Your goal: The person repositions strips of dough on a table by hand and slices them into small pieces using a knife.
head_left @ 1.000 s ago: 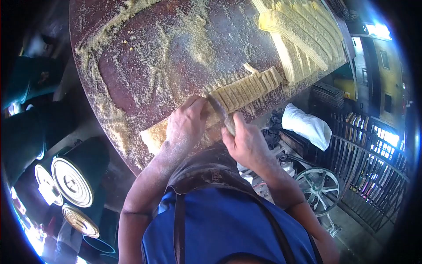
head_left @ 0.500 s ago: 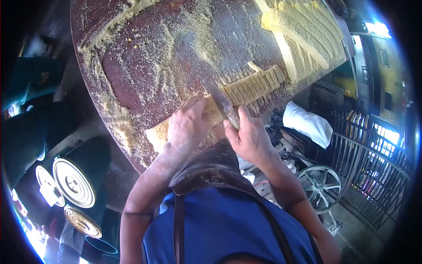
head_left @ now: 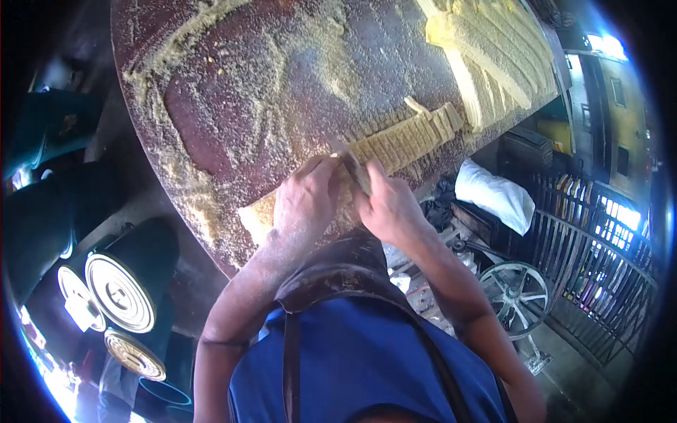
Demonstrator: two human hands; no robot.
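Observation:
A crumb-coated roll [head_left: 257,217] lies along the near edge of the round brown table [head_left: 204,106]. My left hand [head_left: 308,197] is closed over it, fingers bent and pressing down near the blade. In my right hand [head_left: 386,204] is the handle of a knife [head_left: 350,163], whose blade rests at the roll just right of my left fingertips. Right of the blade, narrow cut slices [head_left: 402,143] stand side by side in a row. One small strip [head_left: 417,107] sticks out behind the row.
Long ridged yellow strips [head_left: 493,56] are piled at the table's far right. Loose crumbs cover much of the tabletop. Beyond the right edge are a white sack [head_left: 493,195], a spoked wheel [head_left: 513,299] and a metal grille [head_left: 592,261]. Round lids [head_left: 120,292] are at lower left.
The knife lifted slightly, then came back down against the roll beside my left fingers. The table, roll and slices appear shifted slightly rightward in view.

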